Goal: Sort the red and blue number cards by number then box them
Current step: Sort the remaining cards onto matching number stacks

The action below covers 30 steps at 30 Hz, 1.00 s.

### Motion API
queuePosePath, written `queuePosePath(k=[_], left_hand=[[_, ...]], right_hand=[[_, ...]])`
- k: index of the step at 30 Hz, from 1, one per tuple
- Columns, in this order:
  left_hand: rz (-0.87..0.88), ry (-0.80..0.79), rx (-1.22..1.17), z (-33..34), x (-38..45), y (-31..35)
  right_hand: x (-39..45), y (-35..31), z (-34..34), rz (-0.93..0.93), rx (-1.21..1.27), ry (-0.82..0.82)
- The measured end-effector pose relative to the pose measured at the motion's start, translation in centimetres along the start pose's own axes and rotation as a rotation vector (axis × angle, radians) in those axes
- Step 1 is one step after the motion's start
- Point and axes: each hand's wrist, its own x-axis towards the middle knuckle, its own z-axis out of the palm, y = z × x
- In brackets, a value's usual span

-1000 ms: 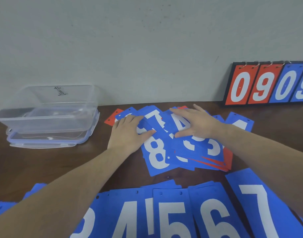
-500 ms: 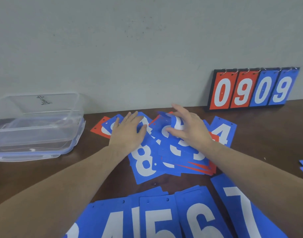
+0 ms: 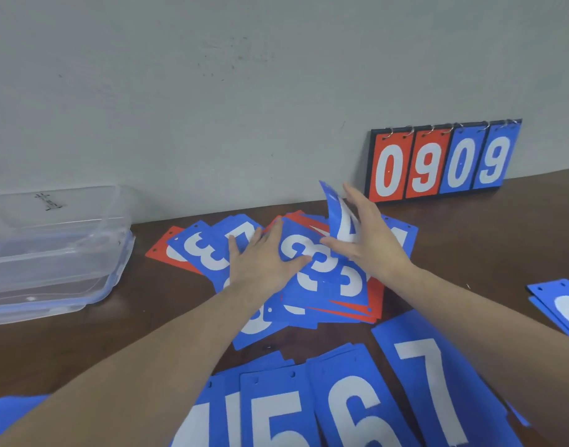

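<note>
A loose pile of blue and red number cards [image 3: 321,279] lies mid-table, with blue 3s on top. My left hand [image 3: 263,266] rests flat on the pile's left part, fingers straight. At the pile's far right, my right hand [image 3: 373,243] pinches one blue card [image 3: 336,211] between thumb and fingers; the card bends upward off the pile, and its number is hidden. Along the near edge blue cards are laid out in a row: a 5 [image 3: 276,414], a 6 [image 3: 357,411] and a 7 [image 3: 434,391]. The clear plastic box [image 3: 51,253] stands at the left.
A flip scoreboard [image 3: 438,159] showing 0 9 0 9 leans on the wall at the back right. A few more blue cards [image 3: 563,304] sit at the right edge. A red card [image 3: 162,250] pokes out of the pile's left side. Brown tabletop [image 3: 147,317] separates box and pile.
My right hand has lifted a blue card's edge up off the pile. My left hand slid slightly right across the pile. The view shifted, so the scoreboard shows fully.
</note>
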Motion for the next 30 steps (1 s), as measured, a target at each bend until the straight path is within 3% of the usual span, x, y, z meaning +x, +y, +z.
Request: queuePosePath(k=[7,10,12,15,17,23,30], left_hand=[[-0.008,0.001,0.055,-0.5,-0.5,1.2],[0.005,0.076,-0.003,-0.5,-0.9,1.3],[0.030,0.156,-0.182,-0.6,-1.1,1.1],[0.024,0.142,-0.659,-1.3,-2.0,0.7],[0.022,0.162,-0.819,-2.0,-2.8,0.4],[0.016,0.157,-1.028,-4.7,-5.8,-1.3],[0.035,0.111,-1.143,-7.5,-10.5,-6.5]], right_hand=[[-1.3,-0.4,-0.2,0.165,-0.023,-0.054],[-1.8,-0.7,-0.6,0.203,0.012,-0.075],[-2.0,-0.8,-0.9,0.216,0.017,-0.067],[-2.4,-1.4,-1.3,0.259,0.041,-0.062],[-2.9,-2.2,-1.5,0.281,0.075,-0.065],[-4.6,-5.5,-1.1,0.310,0.286,0.060],[-7.1,-8.9,-0.6,0.326,0.477,-0.024]])
